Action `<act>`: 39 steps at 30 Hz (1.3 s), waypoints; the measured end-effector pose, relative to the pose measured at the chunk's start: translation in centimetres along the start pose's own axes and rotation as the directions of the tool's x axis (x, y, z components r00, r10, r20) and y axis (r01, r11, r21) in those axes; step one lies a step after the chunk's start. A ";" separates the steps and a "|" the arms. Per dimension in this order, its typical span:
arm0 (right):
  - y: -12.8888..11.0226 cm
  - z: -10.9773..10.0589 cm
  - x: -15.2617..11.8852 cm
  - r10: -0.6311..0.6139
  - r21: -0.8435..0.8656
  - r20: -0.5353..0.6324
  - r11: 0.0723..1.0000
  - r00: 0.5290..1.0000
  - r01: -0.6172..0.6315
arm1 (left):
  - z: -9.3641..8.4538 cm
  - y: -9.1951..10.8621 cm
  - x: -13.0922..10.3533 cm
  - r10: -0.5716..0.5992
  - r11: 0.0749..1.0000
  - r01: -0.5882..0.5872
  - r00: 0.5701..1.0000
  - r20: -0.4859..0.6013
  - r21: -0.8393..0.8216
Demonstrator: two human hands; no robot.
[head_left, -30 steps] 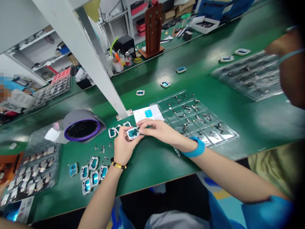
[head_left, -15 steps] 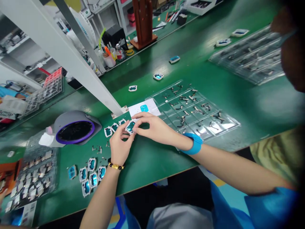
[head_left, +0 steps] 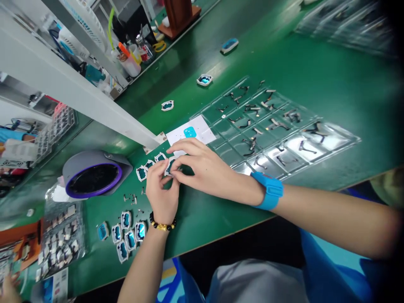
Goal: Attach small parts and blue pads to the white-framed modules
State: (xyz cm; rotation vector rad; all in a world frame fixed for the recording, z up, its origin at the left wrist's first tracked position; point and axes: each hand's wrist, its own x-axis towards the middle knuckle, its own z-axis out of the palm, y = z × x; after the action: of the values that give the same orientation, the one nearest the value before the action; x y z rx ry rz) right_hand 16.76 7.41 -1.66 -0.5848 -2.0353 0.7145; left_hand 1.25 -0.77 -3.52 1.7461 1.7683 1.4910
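Observation:
My left hand point(head_left: 162, 189), with a beaded bracelet at its wrist, holds a small white casing point(head_left: 169, 166) with a blue inside. Thumb and forefinger of my right hand point(head_left: 202, 166), which wears a blue wristband, pinch at the casing's right edge and cover much of it. Whether a smaller part is between those fingertips is hidden. Just beyond the left fingers, similar white casings point(head_left: 141, 173) stand in a short row. Behind the right hand lies a white sheet point(head_left: 205, 129) with a blue sticker point(head_left: 190, 132) and tiny dark specks.
A clear compartment tray point(head_left: 233, 145) with small dark flex-like parts lies on the right. Several casings point(head_left: 130, 239) and loose small parts point(head_left: 134, 198) are at the left, near a grey, purple-rimmed device point(head_left: 94, 179). A white post point(head_left: 126, 122) rises behind. Another person's hand point(head_left: 11, 286) shows lower left.
The view has shifted closer and turned slightly. My right fingers have closed further over the casing, hiding more of its blue inside. The left hand still holds it.

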 end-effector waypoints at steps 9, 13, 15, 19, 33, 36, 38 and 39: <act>0.0 0.4 -0.1 -0.034 -0.006 -0.057 0.999 0.998 0.034 | 0.1 0.3 0.0 0.089 0.990 -0.085 0.996 -0.031 0.112; 0.0 0.4 -0.1 -0.040 0.002 -0.059 0.999 0.997 0.040 | 0.1 0.2 0.0 0.091 0.988 -0.087 0.995 -0.028 0.124; 0.1 0.4 -0.1 -0.057 0.001 -0.054 0.998 0.997 0.057 | 0.1 0.1 -0.1 0.093 0.987 -0.088 0.995 -0.031 0.135; 0.3 0.4 0.0 -0.080 -0.047 -0.036 0.996 0.996 0.079 | 0.1 0.0 0.0 0.102 0.980 -0.095 0.994 -0.031 0.176; 0.3 0.6 -0.1 -0.060 -0.065 -0.025 0.996 0.998 0.059 | 0.2 0.1 0.0 0.159 0.966 -0.152 0.987 -0.015 0.211; 0.2 0.7 -0.1 -0.062 -0.070 -0.032 0.996 0.998 0.059 | 0.1 0.2 0.0 0.161 0.964 -0.154 0.987 -0.013 0.217; 0.3 0.7 -0.1 -0.063 -0.068 -0.044 0.996 0.997 0.060 | 0.2 0.3 0.0 0.162 0.964 -0.154 0.987 -0.017 0.217; 0.3 0.8 -0.1 -0.065 -0.067 -0.052 0.996 0.997 0.061 | 0.2 0.3 0.0 0.163 0.964 -0.155 0.986 -0.020 0.214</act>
State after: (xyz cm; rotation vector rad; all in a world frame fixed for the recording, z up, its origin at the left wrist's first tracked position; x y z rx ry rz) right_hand 16.19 7.38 -2.23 -0.5689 -2.0240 0.5902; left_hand 1.55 -0.73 -3.37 2.0197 1.9073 1.4482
